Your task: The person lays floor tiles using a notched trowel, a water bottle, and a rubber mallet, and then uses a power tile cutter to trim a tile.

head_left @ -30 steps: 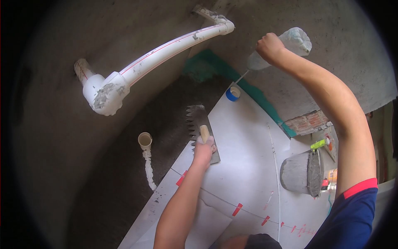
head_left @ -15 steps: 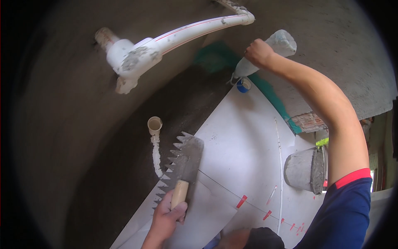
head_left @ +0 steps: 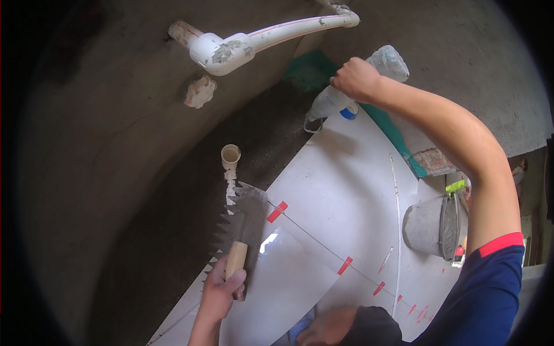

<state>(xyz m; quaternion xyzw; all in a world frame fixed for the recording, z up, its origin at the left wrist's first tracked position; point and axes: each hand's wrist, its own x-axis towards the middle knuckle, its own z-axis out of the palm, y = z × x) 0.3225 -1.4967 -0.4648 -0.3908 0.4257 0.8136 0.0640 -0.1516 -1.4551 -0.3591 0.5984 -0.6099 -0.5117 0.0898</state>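
My left hand (head_left: 222,291) is closed round the wooden handle of a notched trowel (head_left: 247,219). The trowel's grey metal blade has large pointed teeth along its left edge and covers part of the white surface's border with the dark wall band. Farther up and to the right, my right hand (head_left: 358,81) grips a clear plastic bottle (head_left: 328,102) round its middle. The bottle is tilted, with its wide end at upper right and a ring-like end hanging lower left. Just by it, partly hidden, is a small blue and white round thing (head_left: 348,112).
White pipe (head_left: 303,26) runs along the wall, with a beige pipe stub (head_left: 231,154) lower down. A string with red clips (head_left: 344,265) crosses the white sheet (head_left: 329,179). A mortar-caked bucket (head_left: 426,226) stands right. Another person's head (head_left: 372,326) shows at the lower edge.
The trowel has moved left and slightly down. My right hand has tipped the bottle's ring-like end lower and leftward. The view has shifted, and another red clip has come out from behind the trowel.
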